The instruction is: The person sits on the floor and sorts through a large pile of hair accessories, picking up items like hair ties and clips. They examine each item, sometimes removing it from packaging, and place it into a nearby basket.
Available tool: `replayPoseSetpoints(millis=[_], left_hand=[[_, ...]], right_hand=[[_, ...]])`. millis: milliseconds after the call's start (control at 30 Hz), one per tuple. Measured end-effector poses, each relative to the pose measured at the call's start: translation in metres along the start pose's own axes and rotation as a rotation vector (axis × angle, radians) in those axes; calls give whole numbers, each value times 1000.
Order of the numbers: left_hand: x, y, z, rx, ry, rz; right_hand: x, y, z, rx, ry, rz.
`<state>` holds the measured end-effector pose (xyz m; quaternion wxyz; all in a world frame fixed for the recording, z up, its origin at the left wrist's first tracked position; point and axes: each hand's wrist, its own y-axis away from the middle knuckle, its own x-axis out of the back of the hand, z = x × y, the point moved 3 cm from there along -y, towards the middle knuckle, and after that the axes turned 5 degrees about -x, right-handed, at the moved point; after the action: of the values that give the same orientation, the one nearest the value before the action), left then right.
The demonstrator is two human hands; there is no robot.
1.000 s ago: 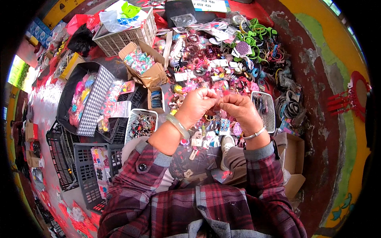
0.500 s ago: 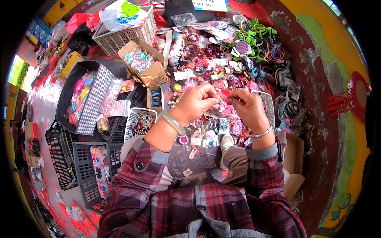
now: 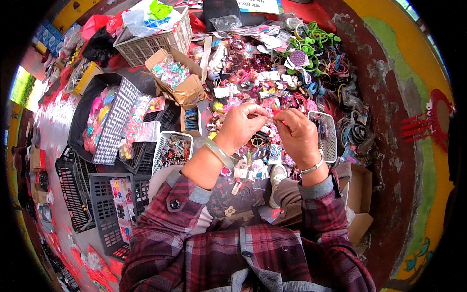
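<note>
Currently a small thin item (image 3: 269,116), too small to be identified, is pinched between the fingertips of the left hand (image 3: 242,127) and the right hand (image 3: 297,136), which are brought together above the crowded spread of hair accessories (image 3: 253,87). Both hands are closed on it. If the pinch were loosened, the item could be dropped into the clutter below and lost among similar pieces. The white basket (image 3: 332,138) just beside the right hand could be knocked by a wrist. A snapped piece is judged possible if it is pulled hard.
</note>
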<state>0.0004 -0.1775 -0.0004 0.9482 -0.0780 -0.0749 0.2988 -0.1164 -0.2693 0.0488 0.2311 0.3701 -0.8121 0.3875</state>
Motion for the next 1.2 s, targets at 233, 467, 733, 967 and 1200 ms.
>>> replayPoseSetpoints(millis=[233, 467, 733, 967, 1200], left_hand=[[1, 0, -10, 22, 36, -47], [-4, 0, -1, 48, 174, -74], [-5, 1, -13, 77, 117, -72], [-2, 0, -13, 117, 90, -104], [-2, 0, -13, 113, 168, -87]], right_hand=[[-1, 0, 1, -81, -41, 24], [-1, 1, 7, -114, -83, 39], [-2, 2, 5, -76, -59, 38], [0, 2, 12, -152, -98, 25], [2, 0, 27, -355, -273, -161]])
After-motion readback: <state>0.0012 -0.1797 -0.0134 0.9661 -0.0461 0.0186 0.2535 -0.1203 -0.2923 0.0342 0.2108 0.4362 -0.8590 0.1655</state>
